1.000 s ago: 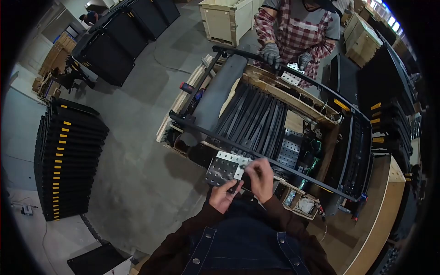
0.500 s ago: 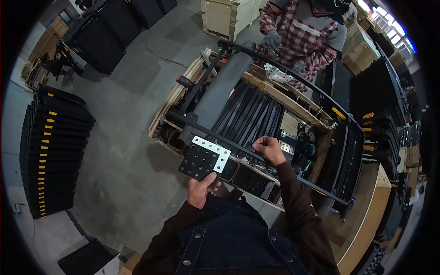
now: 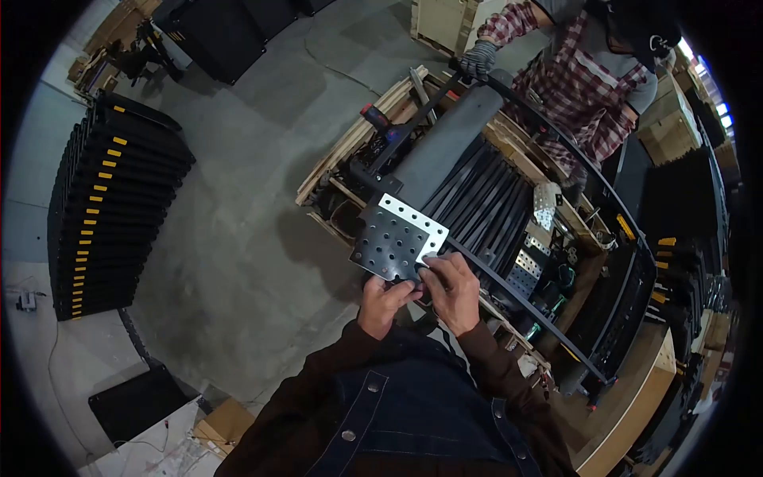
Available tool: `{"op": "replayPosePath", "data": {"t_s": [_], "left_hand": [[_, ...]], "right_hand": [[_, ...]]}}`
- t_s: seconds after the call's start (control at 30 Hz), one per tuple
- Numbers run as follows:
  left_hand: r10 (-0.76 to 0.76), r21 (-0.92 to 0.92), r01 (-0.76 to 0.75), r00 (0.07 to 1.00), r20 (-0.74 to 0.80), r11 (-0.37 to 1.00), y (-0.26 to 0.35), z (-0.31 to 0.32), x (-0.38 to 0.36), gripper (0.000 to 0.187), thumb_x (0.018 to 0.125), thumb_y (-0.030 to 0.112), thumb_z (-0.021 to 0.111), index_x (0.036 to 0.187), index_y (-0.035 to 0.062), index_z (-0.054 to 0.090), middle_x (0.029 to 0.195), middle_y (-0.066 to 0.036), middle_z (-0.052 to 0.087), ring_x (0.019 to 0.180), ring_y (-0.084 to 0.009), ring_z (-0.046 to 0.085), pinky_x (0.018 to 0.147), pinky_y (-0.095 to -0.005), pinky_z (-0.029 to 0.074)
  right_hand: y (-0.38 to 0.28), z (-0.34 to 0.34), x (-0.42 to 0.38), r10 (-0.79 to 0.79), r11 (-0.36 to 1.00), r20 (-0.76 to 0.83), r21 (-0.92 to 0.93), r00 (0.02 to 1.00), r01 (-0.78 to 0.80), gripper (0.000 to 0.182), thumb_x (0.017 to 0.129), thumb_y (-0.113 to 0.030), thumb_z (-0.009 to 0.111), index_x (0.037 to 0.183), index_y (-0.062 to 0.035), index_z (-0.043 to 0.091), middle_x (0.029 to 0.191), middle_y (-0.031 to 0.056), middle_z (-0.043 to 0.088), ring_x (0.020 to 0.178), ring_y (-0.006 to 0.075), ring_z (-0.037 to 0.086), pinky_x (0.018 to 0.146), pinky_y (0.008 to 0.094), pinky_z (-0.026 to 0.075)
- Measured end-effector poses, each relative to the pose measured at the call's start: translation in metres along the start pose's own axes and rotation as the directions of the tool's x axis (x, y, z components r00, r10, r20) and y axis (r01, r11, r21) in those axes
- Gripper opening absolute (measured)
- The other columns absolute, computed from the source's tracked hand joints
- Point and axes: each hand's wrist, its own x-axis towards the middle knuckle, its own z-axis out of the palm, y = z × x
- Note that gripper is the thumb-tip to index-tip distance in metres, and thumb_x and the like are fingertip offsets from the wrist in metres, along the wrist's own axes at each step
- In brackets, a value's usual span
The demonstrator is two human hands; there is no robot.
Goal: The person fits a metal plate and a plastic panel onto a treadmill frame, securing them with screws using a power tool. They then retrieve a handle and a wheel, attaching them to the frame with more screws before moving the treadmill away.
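Observation:
My left hand [image 3: 383,304] is closed on the lower edge of a square black perforated plate [image 3: 389,242]. A white perforated strip [image 3: 415,215] shows along two of the plate's sides, in an L shape. My right hand [image 3: 453,290] is at the plate's right-hand lower corner, its thumb and fingers pinched together against the edge. Whatever lies between those fingertips is hidden. Behind the plate stretches a black metal frame [image 3: 520,298], over a wooden crate [image 3: 381,119] holding a grey roll [image 3: 449,135] and many black bars [image 3: 477,187].
Across the frame a co-worker in a checked apron [image 3: 584,103] grips its corner with a gloved hand [image 3: 478,60]. A power tool [image 3: 377,119] rests at the crate's left side. Perforated metal pieces [image 3: 528,266] lie inside. Stacked black panels [image 3: 119,215] stand left.
My right hand has come left from over the frame to the plate's corner. My view has shifted left. The co-worker's gloved hand has moved onto the frame's far corner.

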Motion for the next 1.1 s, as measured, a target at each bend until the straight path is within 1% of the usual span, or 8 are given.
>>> {"op": "replayPosePath", "data": {"t_s": [0.27,0.4,0.47,0.53,0.63,0.7,0.73,1.1], "left_hand": [[0.156,0.008,-0.156,0.983,-0.101,0.988,0.029,-0.031,0.011,0.023,0.094,0.003,0.06,0.117,-0.003,0.062,0.109,-0.008,0.067,0.096,-0.0164,0.068,0.084,-0.0322,0.059],[0.109,-0.036,-0.118,0.975,-0.196,0.992,0.037,-0.06,0.02,0.023,0.094,0.004,0.06,0.117,-0.0002,0.063,0.108,-0.009,0.067,0.093,-0.018,0.069,0.08,-0.0304,0.061],[-0.058,-0.397,-0.014,0.984,-0.17,0.918,0.053,-0.069,0.025,0.023,0.095,0.003,0.06,0.117,0.0007,0.062,0.109,-0.01,0.067,0.094,-0.0219,0.07,0.076,-0.0295,0.061],[-0.163,-0.474,0.075,0.975,-0.148,0.877,0.063,-0.085,0.031,0.023,0.095,0.001,0.058,0.117,0.0011,0.062,0.11,-0.01,0.067,0.095,-0.0256,0.071,0.074,-0.0292,0.061],[-0.033,-0.364,-0.052,0.974,-0.224,0.93,0.059,-0.118,0.04,0.029,0.093,-0.001,0.059,0.122,0.0037,0.056,0.108,-0.01,0.067,0.097,-0.0268,0.072,0.075,-0.0303,0.062],[-0.061,-0.364,-0.039,0.964,-0.259,0.93,0.053,-0.152,0.044,0.031,0.093,-0.002,0.059,0.123,0.004,0.055,0.108,-0.01,0.067,0.096,-0.0269,0.072,0.074,-0.0304,0.062],[-0.087,-0.361,-0.028,0.951,-0.296,0.932,0.051,-0.169,0.045,0.032,0.093,-0.002,0.059,0.124,0.0043,0.053,0.108,-0.01,0.066,0.096,-0.0271,0.072,0.074,-0.0304,0.062],[-0.128,-0.013,0.13,0.944,-0.306,0.991,0.038,-0.242,0.089,0.037,0.094,0.002,0.059,0.128,0.0079,0.048,0.109,-0.011,0.067,0.093,-0.0243,0.071,0.073,-0.0343,0.061]], "right_hand": [[-0.002,0.065,0.023,0.045,0.998,0.01,0.041,0.999,-0.045,0.017,0.083,-0.006,0.076,0.1,-0.0029,0.071,0.086,0.0122,0.064,0.068,0.0274,0.065,0.062,0.0351,0.052],[-0.009,0.088,0.045,-0.273,0.949,0.074,-0.141,0.959,0.281,0.013,0.079,-0.002,0.074,0.09,-0.0046,0.066,0.094,0.0119,0.06,0.078,0.026,0.061,0.063,0.0365,0.049],[-0.009,0.099,0.062,-0.462,0.879,0.064,-0.098,0.885,0.466,0.016,0.078,0.001,0.073,0.09,-0.0031,0.064,0.094,0.0144,0.06,0.081,0.0293,0.06,0.068,0.0361,0.05],[-0.002,0.11,0.085,-0.128,0.969,-0.132,0.197,0.983,0.153,0.012,0.085,0.001,0.072,0.092,-0.0024,0.062,0.094,0.0075,0.061,0.083,0.0183,0.059,0.072,0.0303,0.048],[0.05,0.11,0.138,0.28,0.861,-0.162,0.479,0.946,-0.173,0.01,0.092,-0.007,0.071,0.094,-0.0013,0.063,0.09,-0.0016,0.062,0.08,0.0075,0.055,0.073,0.0237,0.046],[0.075,0.096,0.164,0.416,0.8,0.055,0.453,0.908,-0.394,0.014,0.094,-0.013,0.072,0.095,-0.0012,0.065,0.085,-0.0029,0.063,0.073,0.0066,0.055,0.07,0.0216,0.045],[0.073,0.092,0.17,0.524,0.634,0.207,0.553,0.826,-0.541,0.015,0.094,-0.017,0.072,0.094,-0.0026,0.068,0.081,-0.0039,0.062,0.07,0.0053,0.053,0.066,0.0209,0.043],[0.068,0.099,0.172,0.441,0.772,0.197,0.415,0.876,-0.482,0.013,0.091,-0.012,0.075,0.089,-0.0024,0.066,0.079,-0.0042,0.062,0.068,0.0047,0.053,0.064,0.0208,0.044]]}}
